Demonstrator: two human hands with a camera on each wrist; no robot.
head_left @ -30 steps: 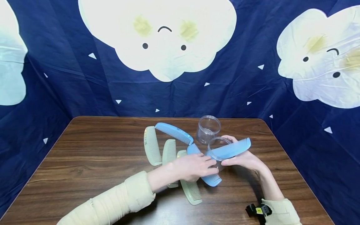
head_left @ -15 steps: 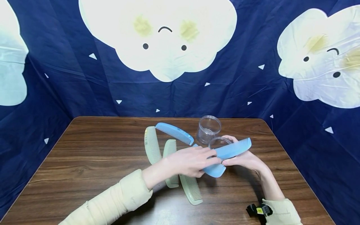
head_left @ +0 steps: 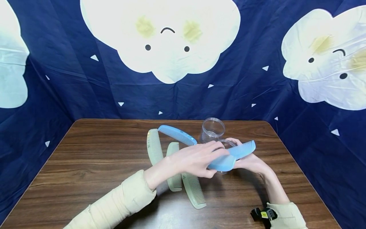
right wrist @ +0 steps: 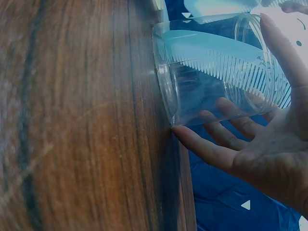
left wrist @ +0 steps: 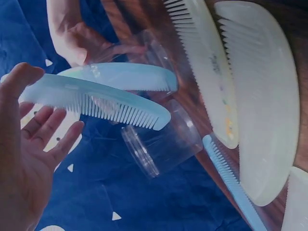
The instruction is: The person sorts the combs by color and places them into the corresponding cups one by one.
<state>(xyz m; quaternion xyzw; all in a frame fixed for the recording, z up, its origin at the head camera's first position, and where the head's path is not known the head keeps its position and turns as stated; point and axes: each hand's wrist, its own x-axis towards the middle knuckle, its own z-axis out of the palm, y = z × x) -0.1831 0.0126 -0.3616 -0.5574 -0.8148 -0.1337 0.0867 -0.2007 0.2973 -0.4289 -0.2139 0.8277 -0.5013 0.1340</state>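
We've got the left hand (head_left: pixel 197 159) gripping a light blue comb (head_left: pixel 223 163) by one end, thumb on one side and fingers on the other, clear of the table (head_left: pixel 85 159), with the free end over by the front jar (right wrist: pixel 207 96). Can't tell whether that comb touches the rim. Right hand (right wrist: pixel 269 159) is wrapped round the front jar: thumb on one side, fingers along the other, base down at the tabletop. Jar is clear plastic, mouth up. We see a second blue comb (head_left: pixel 244 149) inside it, leaning, its end sticking out past the rim to the right. Just behind stands the rear jar (head_left: pixel 211 128), also clear and upright. Third blue comb (head_left: pixel 177 135) lies on the table left of the rear jar, one end just beside the top of the leftmost green comb (head_left: pixel 154 146). We count two more green ones, the middle green comb (head_left: pixel 172 149) and the rightmost green comb (head_left: pixel 194 190), all three partly hidden under the left hand and forearm. Cream sleeves on both arms; black device (head_left: pixel 263 213) with a yellow label at the right cuff. Behind the table: dark blue backdrop (head_left: pixel 186 98), white clouds, small white triangles.
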